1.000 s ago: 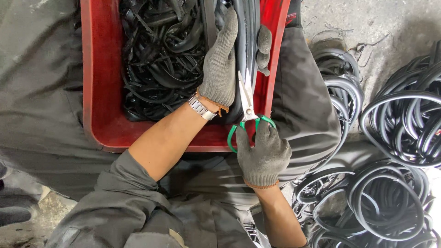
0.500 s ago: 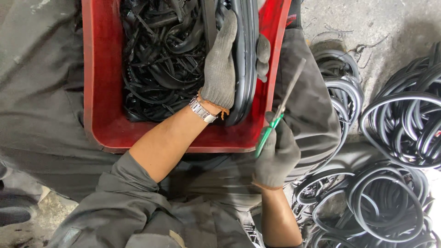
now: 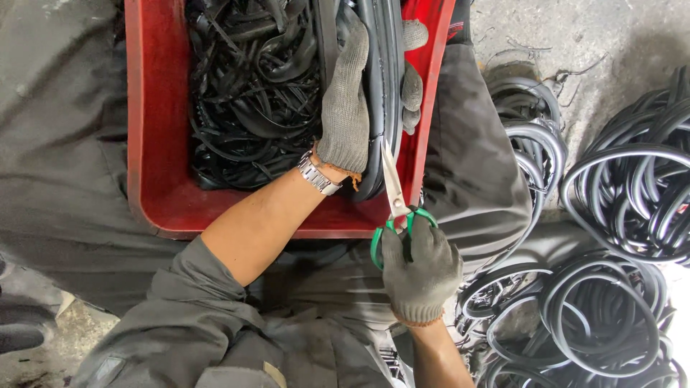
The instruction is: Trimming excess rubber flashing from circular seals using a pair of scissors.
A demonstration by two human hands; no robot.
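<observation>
Rough concrete floor [image 3: 618, 43] surrounds a worker seated in grey overalls, seen from above. On the lap rests a red plastic crate [image 3: 154, 129], its left part packed with a tangle of black rubber offcuts [image 3: 248, 93]. A steel wristwatch [image 3: 318, 174] shows on the bare forearm reaching into the crate. The left hand [image 3: 348, 93], in a grey knitted glove, is clenched around a bundle of black rubber rings [image 3: 388, 86] that stands against the crate's right wall, fingers wrapped over its far side. Just below it, green-handled scissors [image 3: 395, 208] point upward, their blade tips meeting the lower edge of that bundle. The right hand [image 3: 420, 269], also gloved, grips the scissors with fingers through the green loops, held over the crate's near rim. Whether the blades are parted cannot be told. Further right, loose coils of black rubber rings [image 3: 632, 187] lie heaped on the floor beside the worker's leg, with more stacked nearer the bottom edge.
</observation>
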